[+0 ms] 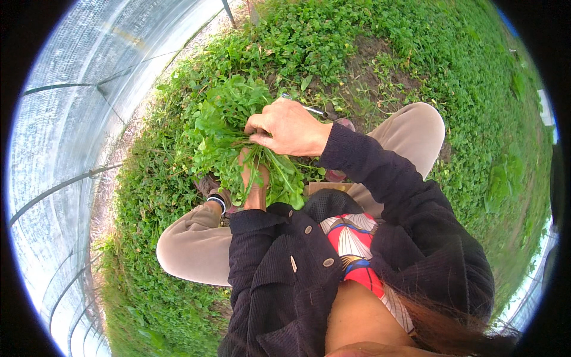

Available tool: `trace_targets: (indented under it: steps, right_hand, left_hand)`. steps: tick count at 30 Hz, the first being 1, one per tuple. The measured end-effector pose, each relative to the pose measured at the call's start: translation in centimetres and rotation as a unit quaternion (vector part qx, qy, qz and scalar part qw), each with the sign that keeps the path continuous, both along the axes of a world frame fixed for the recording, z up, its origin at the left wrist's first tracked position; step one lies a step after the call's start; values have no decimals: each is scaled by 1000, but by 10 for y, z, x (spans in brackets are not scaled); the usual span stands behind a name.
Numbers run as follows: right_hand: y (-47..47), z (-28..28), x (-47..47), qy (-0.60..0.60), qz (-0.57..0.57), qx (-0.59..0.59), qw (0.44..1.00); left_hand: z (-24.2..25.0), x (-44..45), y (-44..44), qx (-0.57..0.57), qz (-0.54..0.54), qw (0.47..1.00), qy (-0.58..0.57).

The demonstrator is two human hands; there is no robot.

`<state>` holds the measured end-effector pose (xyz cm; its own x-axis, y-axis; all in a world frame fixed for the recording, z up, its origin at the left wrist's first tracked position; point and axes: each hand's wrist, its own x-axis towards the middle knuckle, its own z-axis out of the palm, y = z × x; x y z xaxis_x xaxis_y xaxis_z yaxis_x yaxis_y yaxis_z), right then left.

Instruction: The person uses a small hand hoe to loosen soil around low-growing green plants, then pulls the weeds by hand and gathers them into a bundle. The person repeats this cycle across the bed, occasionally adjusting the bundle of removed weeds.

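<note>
A large bunch of leafy greens point(218, 120) with long toothed leaves lies in front of me. My left hand point(255, 172) is around the bunch from below, its fingers mostly covered by leaves and stems. My right hand point(285, 129) is over the stems, thumb and fingers closed on them near the middle of the bunch. Just beyond my right hand, a tool with a thin metal shaft point(314, 110) shows in part; its other end is hidden behind the hand.
Low green plants point(303, 44) cover the ground around me, with a bare soil patch point(374, 67) ahead. My bent knees are on both sides. A brown board point(316, 187) is between my legs. A plastic-covered tunnel wall point(67, 134) with metal hoops curves along the left.
</note>
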<state>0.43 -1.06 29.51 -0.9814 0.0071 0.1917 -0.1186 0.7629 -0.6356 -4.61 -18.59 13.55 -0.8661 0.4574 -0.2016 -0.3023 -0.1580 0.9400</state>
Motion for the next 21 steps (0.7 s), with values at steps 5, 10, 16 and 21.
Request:
trace_targets:
  steps: [5,10,16,21]
  right_hand:
    - [0,-22,2,33,23,55,998]
    - [-1,-37,6,63,-5,50,997]
    - [-1,-54,10,136,16,-23,990]
    - [-1,-57,12,126,-9,-10,992]
  left_hand:
    - [-3,-5,-4,101,-4,990,-97]
    - [2,-4,3,88,24,988,-128]
    - [23,7,15,43,91,980,-171]
    - [24,2,21,112,41,986,-116]
